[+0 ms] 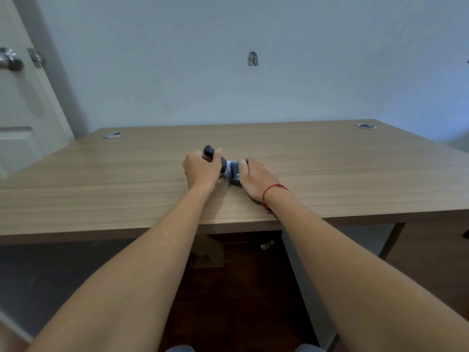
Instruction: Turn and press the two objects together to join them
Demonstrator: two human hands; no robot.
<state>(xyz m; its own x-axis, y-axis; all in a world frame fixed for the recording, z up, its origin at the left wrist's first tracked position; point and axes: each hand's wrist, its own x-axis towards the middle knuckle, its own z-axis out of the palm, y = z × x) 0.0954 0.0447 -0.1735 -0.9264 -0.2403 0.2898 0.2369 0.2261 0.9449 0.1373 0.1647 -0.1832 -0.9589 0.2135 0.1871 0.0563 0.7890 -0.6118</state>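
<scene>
Clearly gripped dark cylindrical handle (214, 158) in left hand (200, 168), fingers curled round it. Pinned dark block (236, 174) on surface (101, 179) under right hand (257, 176), fingers mostly flat; probably needed firm bracing, straight pull.

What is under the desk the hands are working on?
Under the wooden desk, a brown cardboard box stands on the dark floor, with a small paper scrap nearby. Both forearms and the desktop cover the rest, so anything further back cannot be seen.
</scene>
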